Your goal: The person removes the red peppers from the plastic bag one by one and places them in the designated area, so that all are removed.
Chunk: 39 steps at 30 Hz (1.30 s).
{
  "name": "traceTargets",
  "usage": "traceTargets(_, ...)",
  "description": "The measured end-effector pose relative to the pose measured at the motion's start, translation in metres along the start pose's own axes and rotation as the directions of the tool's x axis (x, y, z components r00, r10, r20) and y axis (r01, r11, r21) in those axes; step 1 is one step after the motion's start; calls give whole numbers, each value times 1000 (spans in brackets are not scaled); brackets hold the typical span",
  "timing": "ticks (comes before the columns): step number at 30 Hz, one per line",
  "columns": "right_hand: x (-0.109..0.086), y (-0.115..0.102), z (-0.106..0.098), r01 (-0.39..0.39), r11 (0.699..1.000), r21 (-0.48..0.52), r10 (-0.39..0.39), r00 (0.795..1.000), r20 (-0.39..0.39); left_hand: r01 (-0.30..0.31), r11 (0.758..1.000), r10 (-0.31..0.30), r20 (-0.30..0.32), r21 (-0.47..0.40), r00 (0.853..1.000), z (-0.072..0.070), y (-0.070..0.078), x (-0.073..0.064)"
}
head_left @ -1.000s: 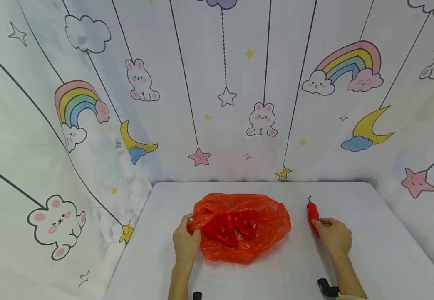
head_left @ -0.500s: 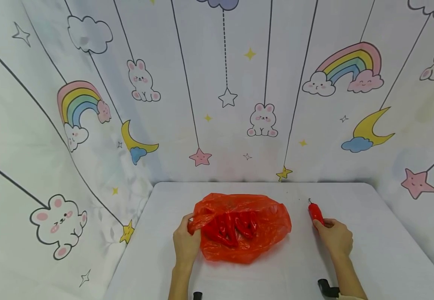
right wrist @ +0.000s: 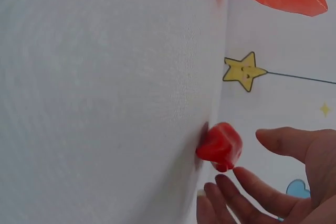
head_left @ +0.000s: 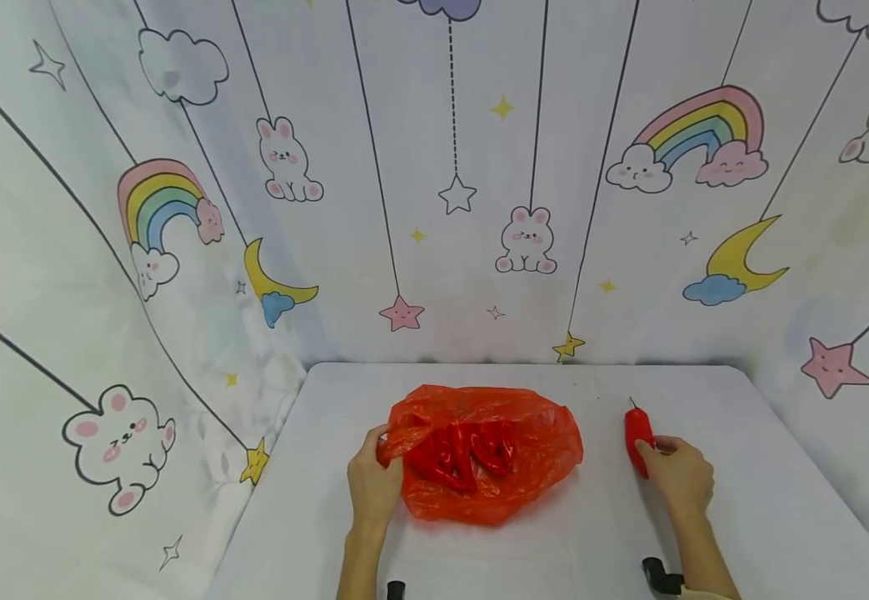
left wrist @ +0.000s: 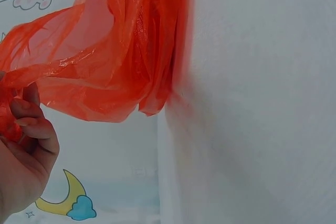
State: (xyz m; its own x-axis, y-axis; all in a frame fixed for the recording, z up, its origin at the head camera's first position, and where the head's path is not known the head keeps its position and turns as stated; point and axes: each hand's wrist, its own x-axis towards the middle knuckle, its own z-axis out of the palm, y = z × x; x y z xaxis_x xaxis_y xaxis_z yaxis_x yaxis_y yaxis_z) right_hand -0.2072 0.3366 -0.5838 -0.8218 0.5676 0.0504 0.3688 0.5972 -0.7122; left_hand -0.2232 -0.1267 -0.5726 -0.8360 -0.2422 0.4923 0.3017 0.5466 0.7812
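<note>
My left hand (head_left: 374,482) grips the left edge of a thin red plastic bag (head_left: 546,433), its fingers curled on the film. Inside the bag's mouth lie several shiny red chili peppers (head_left: 464,458). To the right, a single red chili pepper (head_left: 638,435) with a thin dark stem is on the table, stem end pointing away. Beside it is my right hand (head_left: 680,477), thumb overlapping the pepper in the head view. The right wrist view shows the thumb and fingers spread, with a gap between the thumb (right wrist: 283,141) and the pepper (right wrist: 223,142).
The white table (head_left: 524,567) meets a cloth backdrop (head_left: 449,275) printed with rainbows, moons and bunnies at its back edge. A black fitting (head_left: 661,575) sits by the right wrist, and another black piece (head_left: 396,591) by the left.
The single pepper and my right hand have shifted slightly right, and the pepper's stem end has swung. My left hand and the bag have stayed in place.
</note>
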Motion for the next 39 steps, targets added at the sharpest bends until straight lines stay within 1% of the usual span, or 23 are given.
traceTargets(4,1,0,-3,6,1000,-10,-6,1000,-15,-14,1000,14,4,-2,1000,1,0,0)
traceTargets(9,1,-5,-5,-1,1000,-9,1,1000,-17,6,1000,-6,24,-6,1000,1,0,0)
traceTargets(12,-4,-12,-7,10,1000,10,-10,1000,-14,18,1000,-18,30,-8,999,0,0,0)
traceTargets(15,-13,-22,-7,55,998,31,-54,998,-26,22,1000,-22,29,-5,999,0,1,0)
traceTargets(18,-22,-35,-6,119,991,57,-116,992,-48,18,1000,-18,24,-3,1000,0,1,0)
traceTargets(24,-41,-64,-2,206,974,98,-200,978,-65,-13,1000,13,3,20,1000,1,0,0)
traceTargets(30,-60,-87,3,324,934,152,-314,946,-84,-26,1000,26,-1,6,1000,1,2,0)
traceTargets(33,-69,-96,6,342,924,172,-335,940,-70,-25,1000,25,-1,1,1000,0,4,0)
traceTargets(35,-75,-101,8,342,921,185,-340,940,-43,-26,1000,26,-3,4,1000,1,4,0)
traceTargets(39,-86,-111,11,358,908,219,-368,930,6,-35,999,35,-9,21,999,2,4,-1)
